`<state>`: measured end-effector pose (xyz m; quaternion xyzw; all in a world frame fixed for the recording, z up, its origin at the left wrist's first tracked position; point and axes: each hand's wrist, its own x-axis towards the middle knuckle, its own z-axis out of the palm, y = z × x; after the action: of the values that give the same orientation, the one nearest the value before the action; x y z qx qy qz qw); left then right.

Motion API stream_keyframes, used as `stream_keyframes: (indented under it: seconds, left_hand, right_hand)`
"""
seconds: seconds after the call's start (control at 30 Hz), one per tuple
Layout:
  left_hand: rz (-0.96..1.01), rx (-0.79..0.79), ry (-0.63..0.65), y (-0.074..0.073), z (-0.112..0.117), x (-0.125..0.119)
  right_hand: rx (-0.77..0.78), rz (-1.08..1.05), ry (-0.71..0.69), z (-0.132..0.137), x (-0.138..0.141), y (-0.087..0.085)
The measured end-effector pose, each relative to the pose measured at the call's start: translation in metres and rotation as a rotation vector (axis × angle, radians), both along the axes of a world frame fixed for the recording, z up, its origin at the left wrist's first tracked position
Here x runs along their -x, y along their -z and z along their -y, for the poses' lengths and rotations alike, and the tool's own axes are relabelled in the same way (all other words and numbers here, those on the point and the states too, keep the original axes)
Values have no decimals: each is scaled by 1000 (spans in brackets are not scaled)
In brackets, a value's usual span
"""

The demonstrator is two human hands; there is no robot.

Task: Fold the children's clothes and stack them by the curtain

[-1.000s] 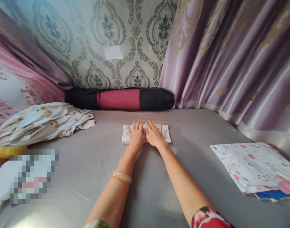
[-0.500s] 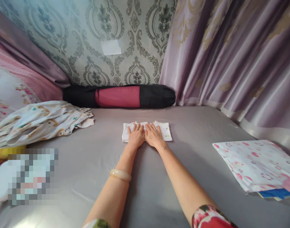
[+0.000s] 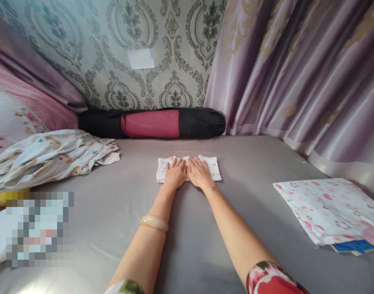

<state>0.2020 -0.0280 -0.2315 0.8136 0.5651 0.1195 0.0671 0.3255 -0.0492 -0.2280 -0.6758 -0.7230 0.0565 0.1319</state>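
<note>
A small folded white cloth [image 3: 215,166] with a faint print lies flat on the grey sheet [image 3: 113,228], in the middle of the view. It may be a folded garment, but its kind is not plain. My left hand [image 3: 175,172] presses palm down on its left half, fingers stretched out. On the right half rests my right hand [image 3: 199,171], also flat with the fingers apart. The two hands lie side by side with a narrow gap between them. Part of the cloth is hidden under the palms.
Along the wall lies a long black and red bag [image 3: 150,124]. A crumpled printed cloth [image 3: 52,157] sits at the left, with a blurred item [image 3: 41,230] nearer me. At the right are folded printed fabric [image 3: 330,208] and purple curtains [image 3: 285,73].
Both hands stay flat on the cloth, shifting only very slightly apart. The whole view has moved a little, and the cloth looks the same.
</note>
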Motion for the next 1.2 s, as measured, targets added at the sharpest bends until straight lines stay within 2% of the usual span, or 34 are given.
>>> stream_keyframes:
  seconds: [0.2,0.37,0.53,0.77,0.97,1.2]
  left_hand:
    - [-1,-19,-3,-1,0,-1]
    - [8,-129,-81,-7,4,-3]
    - [-51,3,-74,-1,3,-2]
    - [-54,-10,-78,0,3,-1]
    - [-55,-148,-146,-7,5,-1]
    - [-78,-31,-170,-2,5,2]
  right_hand:
    - [6,-18,2,0,-1,-5]
    - [-48,-24,99,1,-2,-7]
    - [-4,-18,118,3,0,0]
    - [29,-27,116,3,0,-3]
    - [0,-10,186,1,-4,-5]
    - [44,18,205,1,-6,3]
